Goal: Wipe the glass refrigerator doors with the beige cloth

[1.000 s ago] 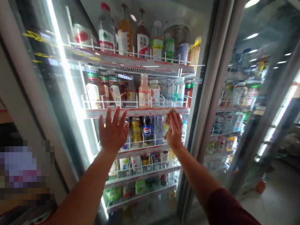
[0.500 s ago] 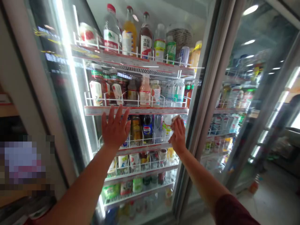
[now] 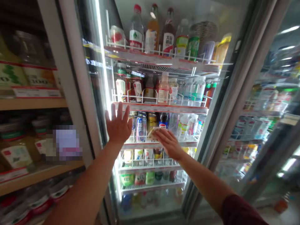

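Observation:
My left hand point(image 3: 118, 126) lies with fingers spread against the glass door point(image 3: 225, 18) of a lit drinks fridge, near its left side. Under the fingers of my right hand point(image 3: 170, 144) is a pale, crumpled cloth point(image 3: 152, 132), held flat toward the glass around the middle of the door. Part of the cloth is hidden by the fingers. Behind the glass, close to the right hand, stand a blue can point(image 3: 141, 126) and a dark Pepsi bottle point(image 3: 163, 120).
A metal door frame point(image 3: 231, 106) runs along the right, with another glass-fronted fridge point(image 3: 264, 125) beyond it. Shelves of bottled juice point(image 3: 15, 153) stand at the left. Wire racks point(image 3: 150, 168) inside the fridge carry several rows of drinks.
My right hand has moved left across the glass with the cloth, from the door's right side to its middle. The view has swung left, showing more of the juice shelves.

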A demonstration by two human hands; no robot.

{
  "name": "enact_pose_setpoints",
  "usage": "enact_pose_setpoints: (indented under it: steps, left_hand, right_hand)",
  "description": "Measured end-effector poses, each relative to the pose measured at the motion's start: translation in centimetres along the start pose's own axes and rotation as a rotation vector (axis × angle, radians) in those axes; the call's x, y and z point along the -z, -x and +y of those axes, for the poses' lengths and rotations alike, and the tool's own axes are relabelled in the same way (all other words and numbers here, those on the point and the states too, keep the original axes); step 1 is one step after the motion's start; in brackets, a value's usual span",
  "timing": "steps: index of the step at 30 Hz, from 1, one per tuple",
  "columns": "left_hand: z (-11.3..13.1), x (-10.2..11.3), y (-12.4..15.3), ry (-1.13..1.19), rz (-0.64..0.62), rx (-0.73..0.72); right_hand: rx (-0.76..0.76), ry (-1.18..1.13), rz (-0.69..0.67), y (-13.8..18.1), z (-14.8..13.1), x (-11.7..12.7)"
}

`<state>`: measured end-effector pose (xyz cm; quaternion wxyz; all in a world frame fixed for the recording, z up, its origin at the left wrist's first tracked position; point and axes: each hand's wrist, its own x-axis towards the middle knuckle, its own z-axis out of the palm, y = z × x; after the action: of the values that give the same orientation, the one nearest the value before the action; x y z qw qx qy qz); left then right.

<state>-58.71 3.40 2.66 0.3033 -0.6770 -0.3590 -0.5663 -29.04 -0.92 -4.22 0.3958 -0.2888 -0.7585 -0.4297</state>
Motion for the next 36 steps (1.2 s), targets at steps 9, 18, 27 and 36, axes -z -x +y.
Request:
enact_pose_setpoints:
  steps: [9, 18, 27, 36]
  left_hand:
    - [0.2, 0.0, 0.4, -0.010, -0.042, 0.016]
    - [0.2, 0.3, 0.3, 0.042, -0.076, 0.030]
    - [0.2, 0.3, 0.5, 0.038, -0.064, 0.002]
    - [0.0, 0.1, 0.7, 0.040, -0.048, -0.012]
  right_hand:
    - [-0.329, 0.064, 0.374, -6.4, 1.7, 0.1]
    - [-0.246, -0.003, 0.123, -5.5, -1.7, -0.6]
    - [-0.087, -0.013, 0.024, -3.1, -4.5, -2.1]
    - [-0.377, 0.088, 0.350, -5.6, -1.5, -1.7]
